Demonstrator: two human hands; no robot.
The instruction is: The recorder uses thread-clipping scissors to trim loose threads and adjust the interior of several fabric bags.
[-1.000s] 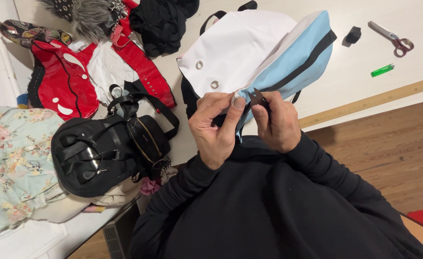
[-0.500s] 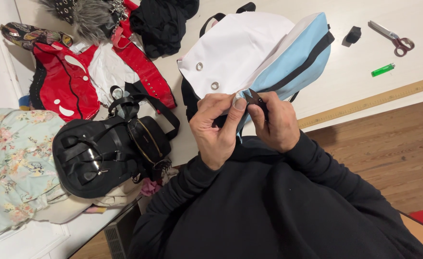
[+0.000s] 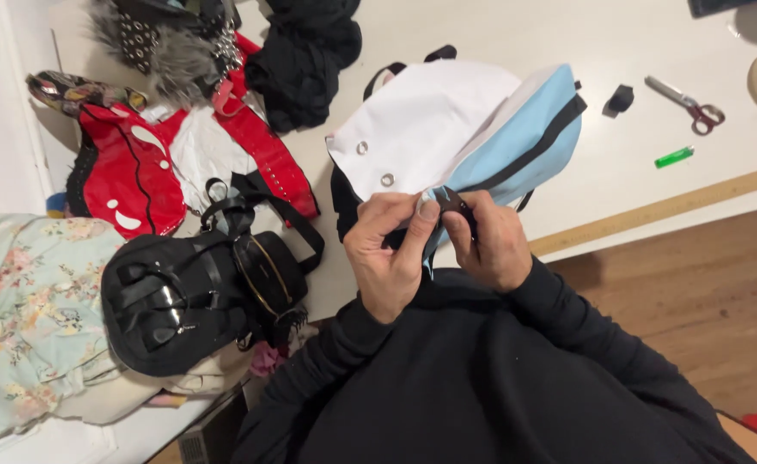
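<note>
Pinching the small black buckle (image 3: 452, 203) between both hands, left hand (image 3: 387, 249) and right hand (image 3: 488, 242) clamped on it, you keep it at the near edge of the white-and-blue backpack (image 3: 456, 129) on the table (image 3: 516, 34).

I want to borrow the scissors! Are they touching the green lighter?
Apart. The head view shows the scissors and the green lighter lying separately, with a strip of bare white table between them.

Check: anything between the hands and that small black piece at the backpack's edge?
Nothing visible. The left hand and right hand already pinch the small black piece directly, at the near edge of the white and light-blue backpack. What kind of piece it is can't be told.
</note>
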